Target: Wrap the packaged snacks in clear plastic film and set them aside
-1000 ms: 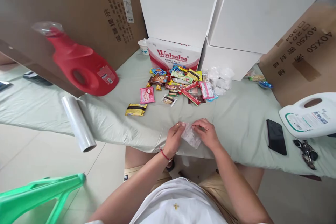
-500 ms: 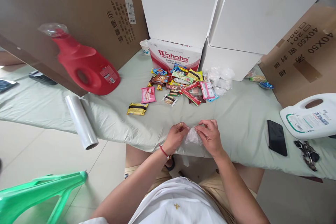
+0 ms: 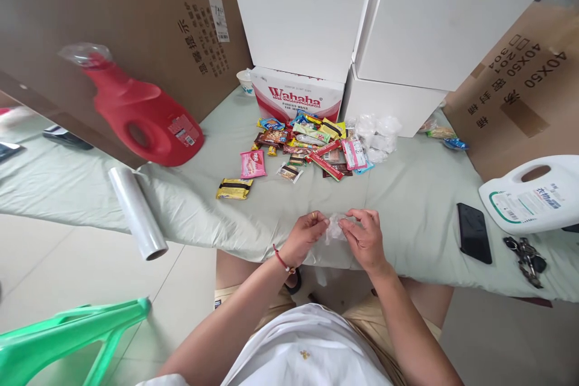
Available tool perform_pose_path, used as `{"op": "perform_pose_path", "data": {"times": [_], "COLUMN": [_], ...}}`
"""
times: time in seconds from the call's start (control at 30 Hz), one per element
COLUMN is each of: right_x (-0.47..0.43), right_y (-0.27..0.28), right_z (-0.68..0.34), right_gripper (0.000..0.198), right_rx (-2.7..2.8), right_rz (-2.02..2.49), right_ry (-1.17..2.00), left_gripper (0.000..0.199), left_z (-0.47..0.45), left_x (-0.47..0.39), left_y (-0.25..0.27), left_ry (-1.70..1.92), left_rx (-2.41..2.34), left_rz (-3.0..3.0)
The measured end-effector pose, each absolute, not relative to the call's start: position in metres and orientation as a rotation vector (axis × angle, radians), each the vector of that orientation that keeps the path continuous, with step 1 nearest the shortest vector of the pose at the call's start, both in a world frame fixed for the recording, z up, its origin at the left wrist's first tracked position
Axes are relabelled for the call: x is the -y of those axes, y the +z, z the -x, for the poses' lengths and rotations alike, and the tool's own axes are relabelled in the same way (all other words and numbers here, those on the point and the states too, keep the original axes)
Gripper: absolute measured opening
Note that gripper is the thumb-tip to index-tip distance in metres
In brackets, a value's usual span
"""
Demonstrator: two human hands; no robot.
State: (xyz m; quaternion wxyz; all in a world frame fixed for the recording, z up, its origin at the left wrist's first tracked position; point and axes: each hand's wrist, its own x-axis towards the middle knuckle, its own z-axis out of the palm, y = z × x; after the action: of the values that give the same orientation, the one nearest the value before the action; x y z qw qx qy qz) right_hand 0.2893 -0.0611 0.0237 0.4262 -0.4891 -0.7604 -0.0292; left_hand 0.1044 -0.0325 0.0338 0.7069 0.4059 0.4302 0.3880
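Note:
Between my hands, near the table's front edge, is a crumpled piece of clear plastic film (image 3: 335, 228). My left hand (image 3: 309, 233) pinches its left side between thumb and fingers. On the other side my right hand (image 3: 364, 237) grips the film with thumb and fingertips. Beyond them lies a heap of wrapped snacks (image 3: 312, 139). A yellow snack packet (image 3: 234, 189) and a pink packet (image 3: 253, 164) lie apart at its left. Several crumpled clear plastic bundles (image 3: 377, 132) rest at the heap's right.
A red jug (image 3: 149, 114) and a roll of film (image 3: 138, 214) are on the left. Behind the snacks stand a Wahaha box (image 3: 298, 96) and white boxes (image 3: 407, 30). A phone (image 3: 474, 233), keys (image 3: 525, 260) and a white jug (image 3: 534, 196) lie right. A green stool (image 3: 76, 338) stands lower left.
The film is more bunched up toward my right hand, with a bit stretched to my left fingers. My hands have shifted slightly to the right. The view has tilted a little.

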Motion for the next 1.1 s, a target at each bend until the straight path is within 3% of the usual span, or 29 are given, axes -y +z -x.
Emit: {"op": "perform_pose_path", "data": {"times": [0.43, 0.57, 0.7, 0.8, 0.93, 1.1], "right_x": [0.122, 0.143, 0.141, 0.124, 0.103, 0.097], "right_y": [0.009, 0.007, 0.013, 0.016, 0.014, 0.016], "right_z": [-0.310, -0.306, -0.318, -0.328, -0.317, -0.294], "right_gripper": [0.029, 0.026, 0.024, 0.044, 0.076, 0.043], "right_rx": [1.822, 2.022, 1.618, 1.216, 1.073, 1.030], "right_rz": [1.291, 1.248, 1.411, 1.496, 1.458, 1.459], "right_ry": [0.077, 0.402, 0.532, 0.602, 1.016, 1.208], "left_gripper": [0.041, 0.041, 0.037, 0.037, 0.038, 0.035], "left_z": [-0.067, -0.069, -0.071, -0.074, -0.080, -0.077], "left_x": [0.029, 0.032, 0.035, 0.039, 0.043, 0.049], "left_y": [0.026, 0.026, 0.032, 0.039, 0.040, 0.033], "left_ry": [1.086, 1.090, 1.116, 1.119, 1.096, 1.293], "left_rx": [-0.859, -0.793, -0.732, -0.711, -0.691, -1.143], "left_rz": [-0.434, -0.441, -0.490, -0.513, -0.534, -0.788]}}
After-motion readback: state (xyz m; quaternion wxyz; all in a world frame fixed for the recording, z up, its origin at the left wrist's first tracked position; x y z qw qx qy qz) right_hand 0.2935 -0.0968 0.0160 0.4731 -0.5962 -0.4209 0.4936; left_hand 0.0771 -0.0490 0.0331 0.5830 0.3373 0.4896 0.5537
